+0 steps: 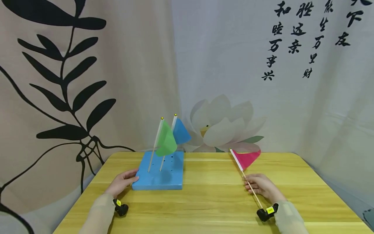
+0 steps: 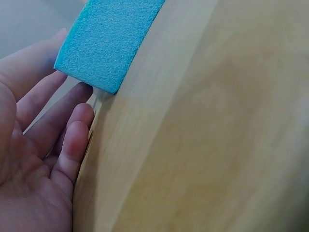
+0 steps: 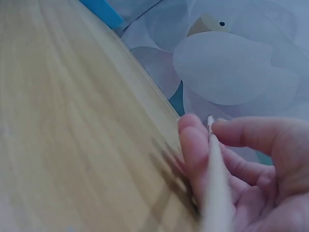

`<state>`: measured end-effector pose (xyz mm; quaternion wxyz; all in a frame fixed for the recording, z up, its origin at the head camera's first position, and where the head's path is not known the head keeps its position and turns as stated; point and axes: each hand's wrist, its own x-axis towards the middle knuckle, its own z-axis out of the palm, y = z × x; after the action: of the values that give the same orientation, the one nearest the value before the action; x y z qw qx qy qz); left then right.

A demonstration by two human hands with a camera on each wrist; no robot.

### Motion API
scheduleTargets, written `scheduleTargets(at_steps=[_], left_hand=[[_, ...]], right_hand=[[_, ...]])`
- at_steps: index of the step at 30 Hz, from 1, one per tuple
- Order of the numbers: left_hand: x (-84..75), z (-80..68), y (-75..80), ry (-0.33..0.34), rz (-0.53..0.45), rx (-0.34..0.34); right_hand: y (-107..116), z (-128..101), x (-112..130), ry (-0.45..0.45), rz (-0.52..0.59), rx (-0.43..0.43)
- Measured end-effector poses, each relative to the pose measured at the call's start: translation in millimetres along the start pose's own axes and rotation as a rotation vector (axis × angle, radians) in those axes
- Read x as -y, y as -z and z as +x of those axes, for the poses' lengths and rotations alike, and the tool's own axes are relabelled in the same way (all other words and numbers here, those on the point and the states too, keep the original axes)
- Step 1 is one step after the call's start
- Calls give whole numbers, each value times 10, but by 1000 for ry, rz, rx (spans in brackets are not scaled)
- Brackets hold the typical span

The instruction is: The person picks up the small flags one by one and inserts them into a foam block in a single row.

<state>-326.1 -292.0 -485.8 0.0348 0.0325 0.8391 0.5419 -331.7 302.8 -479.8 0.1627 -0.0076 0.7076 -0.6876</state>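
Note:
A blue foam board (image 1: 172, 177) lies flat on the table, with a green flag (image 1: 166, 139) and a blue flag (image 1: 181, 132) standing in it, both leaning slightly right. My left hand (image 1: 123, 182) touches the board's left edge, thumb at the top edge, loosely bent fingers along the side. In the left wrist view, the board's corner (image 2: 108, 53) hides some fingertips. Over the table's right half, my right hand (image 1: 263, 187) pinches the wooden stick of a pink flag (image 1: 248, 159) between thumb and fingers. The stick (image 3: 216, 183) points toward the camera in the right wrist view.
The wooden table (image 1: 210, 208) has its far edge against a hanging curtain (image 1: 140, 71) printed with leaves, a lotus and writing. Several small holes dot the board's top. A black wrist camera (image 1: 121, 208) sits on each wrist.

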Motion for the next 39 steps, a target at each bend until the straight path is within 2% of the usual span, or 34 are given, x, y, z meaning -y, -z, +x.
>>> scheduleTargets(at_steps=[6,13,23,33,39], left_hand=[[-44,12,-6,-5,3,13],[-67,37,8,-6,2,18],[36,-15,68,11,2,4],[-9,13,68,11,2,6],[-14,-1,30,14,2,8]], right_hand=[[1,-5,38,55,61,27],[-92,28,162,130,133,-4],[-371,88,355,215,166,-5],[-603,70,566,295,244,-32],[-681,60,631,335,260,-9]])
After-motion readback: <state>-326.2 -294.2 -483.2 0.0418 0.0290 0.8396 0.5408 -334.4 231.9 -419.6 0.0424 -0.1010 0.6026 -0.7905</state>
